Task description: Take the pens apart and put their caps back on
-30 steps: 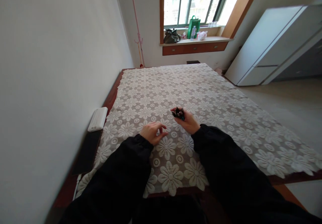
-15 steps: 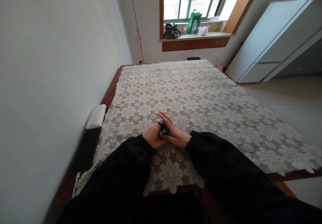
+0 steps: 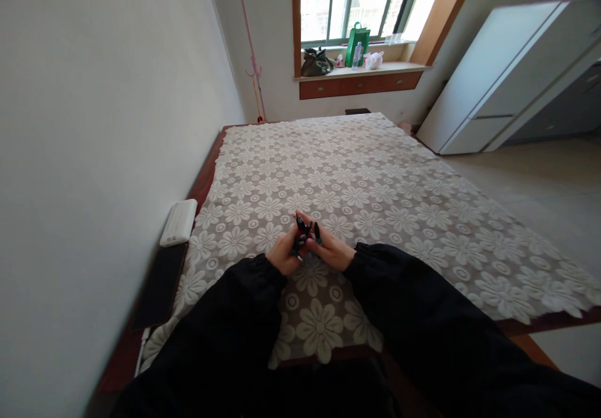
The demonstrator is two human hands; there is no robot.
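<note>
- Since 0.5 s ago, both hands lifted the small dark clips (image 3: 305,238) slightly.
- left hand (image 3: 283,254) and right hand (image 3: 331,250) fingers pinch them together.
- Could slip onto the lace cover (image 3: 375,180) if that pinch loosens.

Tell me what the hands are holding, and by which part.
Both hands, left hand and right hand, pinch a small black clip-like object between them; the exact part cannot be told.

Small dark pointed object (image 3: 303,241), held upright above lace cloth.
</note>
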